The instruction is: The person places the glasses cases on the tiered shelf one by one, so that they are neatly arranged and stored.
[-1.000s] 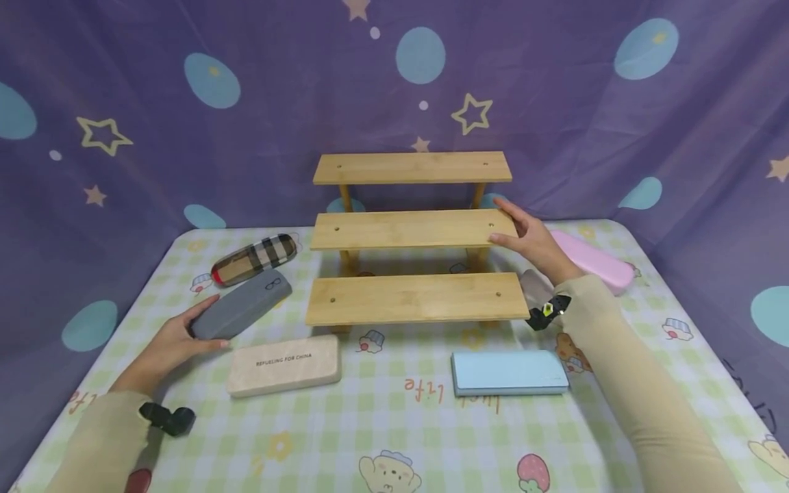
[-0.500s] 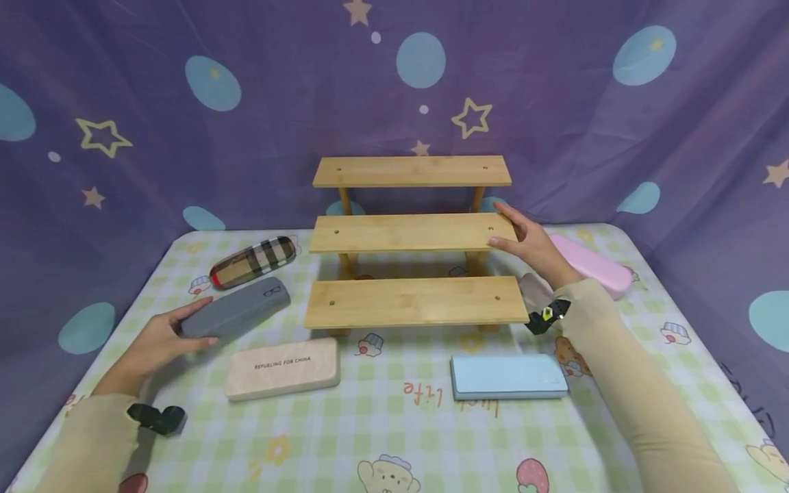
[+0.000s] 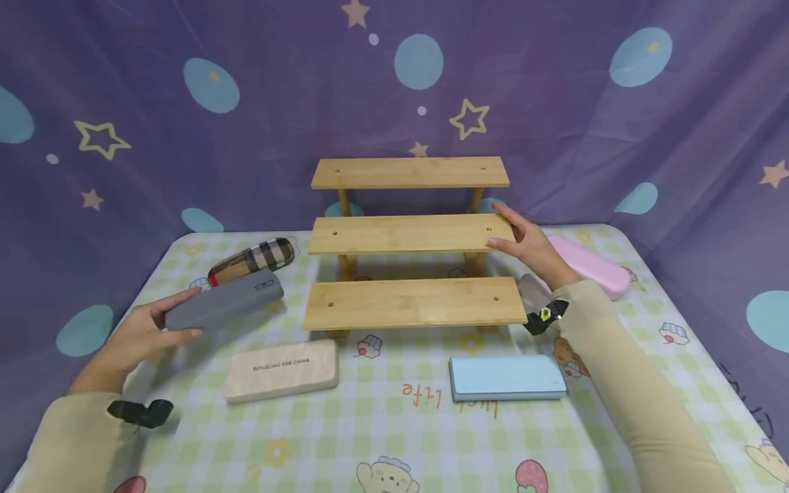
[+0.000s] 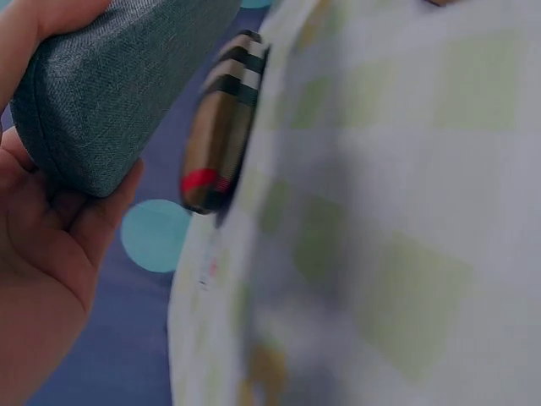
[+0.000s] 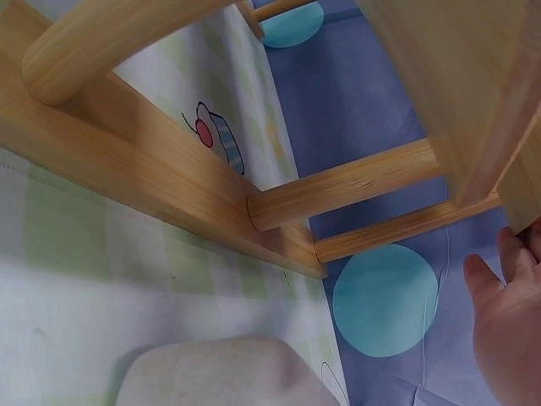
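Note:
My left hand [image 3: 138,339] grips the near end of a grey-blue glasses case [image 3: 224,301] with a small glasses mark on it. The left wrist view shows this fabric-covered case [image 4: 110,93] held off the tablecloth, between thumb and fingers. A three-tier wooden stand [image 3: 407,234] stands in the middle. My right hand [image 3: 533,252] holds the right end of its middle board, thumb at the front edge and fingers at the back. Only part of that hand [image 5: 511,317] shows in the right wrist view, touching the board.
A plaid glasses case [image 3: 271,255] lies behind the held one. A beige case [image 3: 280,371] with lettering, a light blue case [image 3: 507,378] and a pink case [image 3: 592,267] lie around the stand. A pale case [image 5: 228,376] sits beneath my right forearm. A purple curtain [image 3: 246,157] hangs behind.
My left hand has lifted the grey-blue case off the table and drawn it leftward. My right hand keeps its place on the middle board.

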### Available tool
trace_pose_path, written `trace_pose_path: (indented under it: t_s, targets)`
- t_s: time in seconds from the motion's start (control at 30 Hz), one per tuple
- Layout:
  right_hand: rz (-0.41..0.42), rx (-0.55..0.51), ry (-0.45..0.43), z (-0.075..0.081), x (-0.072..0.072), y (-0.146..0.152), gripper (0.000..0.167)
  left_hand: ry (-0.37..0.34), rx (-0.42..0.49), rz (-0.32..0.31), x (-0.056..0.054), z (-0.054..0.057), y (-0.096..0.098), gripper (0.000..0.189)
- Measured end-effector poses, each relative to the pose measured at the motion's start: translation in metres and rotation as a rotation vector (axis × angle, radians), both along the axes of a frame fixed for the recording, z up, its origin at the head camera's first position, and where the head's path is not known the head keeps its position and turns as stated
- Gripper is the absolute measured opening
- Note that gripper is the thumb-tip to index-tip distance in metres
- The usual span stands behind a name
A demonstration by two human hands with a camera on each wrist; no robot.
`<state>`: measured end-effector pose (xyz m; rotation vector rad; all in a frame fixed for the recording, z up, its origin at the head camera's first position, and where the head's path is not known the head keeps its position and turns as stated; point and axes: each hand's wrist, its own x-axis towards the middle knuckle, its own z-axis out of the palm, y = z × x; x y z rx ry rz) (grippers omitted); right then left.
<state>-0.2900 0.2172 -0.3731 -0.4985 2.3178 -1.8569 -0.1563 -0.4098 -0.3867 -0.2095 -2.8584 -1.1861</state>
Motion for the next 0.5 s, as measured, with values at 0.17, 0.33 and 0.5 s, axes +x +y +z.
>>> trace_pose_path:
  t_s: [0.17, 0.33, 0.5]
  targets:
    - [0.005, 0.003, 0.006, 0.000, -0.001, -0.001, 0.073, 0.026, -0.038, -0.002, -0.001, 0.017, -0.002, 0.070]
    - [0.010, 0.004, 0.034, -0.002, -0.003, 0.001, 0.071, 0.067, -0.009, -0.021, -0.005, 0.031, 0.001, 0.072]
    - [0.006, 0.031, 0.043, -0.003, -0.004, 0.002, 0.072, 0.069, 0.093, -0.087, -0.011, 0.044, 0.010, 0.074]
